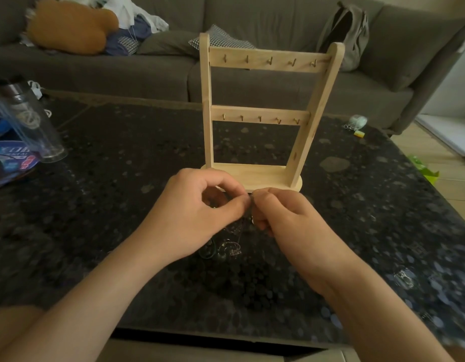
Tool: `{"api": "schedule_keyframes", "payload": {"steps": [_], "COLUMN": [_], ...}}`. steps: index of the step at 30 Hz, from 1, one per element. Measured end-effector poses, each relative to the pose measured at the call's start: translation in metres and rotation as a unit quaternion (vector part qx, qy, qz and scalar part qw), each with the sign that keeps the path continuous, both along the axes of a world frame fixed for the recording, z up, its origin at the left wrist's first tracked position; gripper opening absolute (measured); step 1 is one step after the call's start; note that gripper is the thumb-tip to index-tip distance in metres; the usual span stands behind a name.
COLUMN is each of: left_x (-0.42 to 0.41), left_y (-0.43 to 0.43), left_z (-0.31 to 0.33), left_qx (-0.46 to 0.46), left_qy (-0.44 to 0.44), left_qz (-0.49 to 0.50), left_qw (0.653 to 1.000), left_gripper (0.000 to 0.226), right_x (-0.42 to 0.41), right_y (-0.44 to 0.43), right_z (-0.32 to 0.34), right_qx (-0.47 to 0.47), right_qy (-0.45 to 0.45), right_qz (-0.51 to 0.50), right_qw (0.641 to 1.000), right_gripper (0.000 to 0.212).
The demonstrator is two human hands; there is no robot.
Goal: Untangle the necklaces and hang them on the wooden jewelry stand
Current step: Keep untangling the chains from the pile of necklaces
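The wooden jewelry stand (pixel 265 111) stands upright in the middle of the dark table, with two crossbars of small brass hooks, all bare. Just in front of its base, my left hand (pixel 197 212) and my right hand (pixel 286 218) meet fingertip to fingertip, both pinching thin silver necklace chain. The tangled necklaces (pixel 232 246) hang down from the pinch and pool on the table between my wrists. Where exactly the chains cross is hidden by my fingers.
A clear plastic bottle (pixel 25 121) and a blue packet (pixel 11 160) lie at the table's left edge. Small items (pixel 355 125) sit at the far right corner. Behind the dark speckled table (pixel 121 178) runs a grey sofa (pixel 147 69) with cushions and clothes.
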State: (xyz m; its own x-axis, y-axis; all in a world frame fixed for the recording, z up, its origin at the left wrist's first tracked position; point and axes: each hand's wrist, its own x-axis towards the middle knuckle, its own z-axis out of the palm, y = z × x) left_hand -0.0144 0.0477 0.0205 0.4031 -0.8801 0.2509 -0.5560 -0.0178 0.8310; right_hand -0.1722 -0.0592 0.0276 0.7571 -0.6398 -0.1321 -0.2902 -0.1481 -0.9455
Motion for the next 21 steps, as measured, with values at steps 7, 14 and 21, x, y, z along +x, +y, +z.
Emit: {"api": "schedule_keyframes", "payload": {"steps": [7,14,21], "left_x": [0.004,0.001,0.004], "left_y": [-0.001,0.003,0.002], "left_z": [-0.001,0.007,0.008], "left_qx": [0.028,0.039,0.04], "left_qy": [-0.094,-0.066,0.06], "left_qz": [-0.032,-0.068,-0.078], "left_qw": [0.995,0.995,0.994], "left_gripper": [0.007,0.011,0.006], "right_x": [0.001,-0.002,-0.003], "right_y": [-0.004,-0.01,-0.009], "right_z": [-0.001,-0.002,0.005], "right_qx": [0.004,0.06,-0.006], "right_qy": [0.021,0.025,0.063], "right_qz": [0.02,0.085,0.107], "right_qw": [1.0,0.994,0.992], "right_gripper": [0.035,0.033,0.037]}}
